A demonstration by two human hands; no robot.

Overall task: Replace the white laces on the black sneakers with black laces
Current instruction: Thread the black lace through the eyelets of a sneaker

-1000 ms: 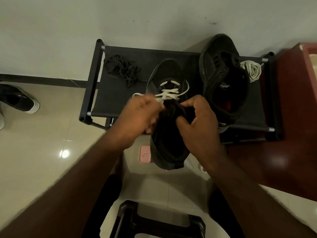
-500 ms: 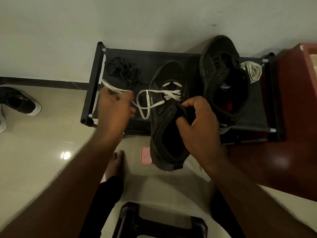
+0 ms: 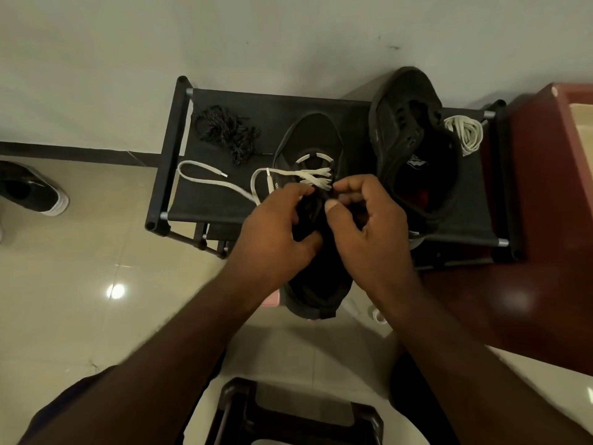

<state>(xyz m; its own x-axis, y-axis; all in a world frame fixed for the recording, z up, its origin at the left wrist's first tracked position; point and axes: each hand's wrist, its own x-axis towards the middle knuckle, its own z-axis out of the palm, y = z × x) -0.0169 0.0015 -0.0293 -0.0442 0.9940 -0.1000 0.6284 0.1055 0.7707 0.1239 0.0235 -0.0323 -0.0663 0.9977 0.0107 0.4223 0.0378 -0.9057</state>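
A black sneaker (image 3: 308, 139) lies toe-away on the front edge of a black fabric rack (image 3: 224, 101), its heel hanging over the floor. Its white lace (image 3: 313, 178) still crosses the upper eyelets, and one pulled-out end (image 3: 205, 179) trails left across the rack. My left hand (image 3: 276, 232) grips the sneaker's left side near the tongue, fingertips at the lace. My right hand (image 3: 369, 226) pinches at the lace crossings with thumb and forefinger. The second black sneaker (image 3: 414, 149) lies laceless on the right. A pile of black laces (image 3: 224, 133) sits at the rack's back left.
A coiled white lace (image 3: 465, 133) lies at the rack's back right. A dark red cabinet (image 3: 545, 220) stands to the right. Another dark shoe (image 3: 29, 187) is on the tiled floor at left. A black stool (image 3: 295, 415) stands below my arms, a pink object (image 3: 271, 300) under the sneaker.
My left hand dropped the pulled-out lace end on the rack and came back to the sneaker. My right hand shifted up to the lace crossings.
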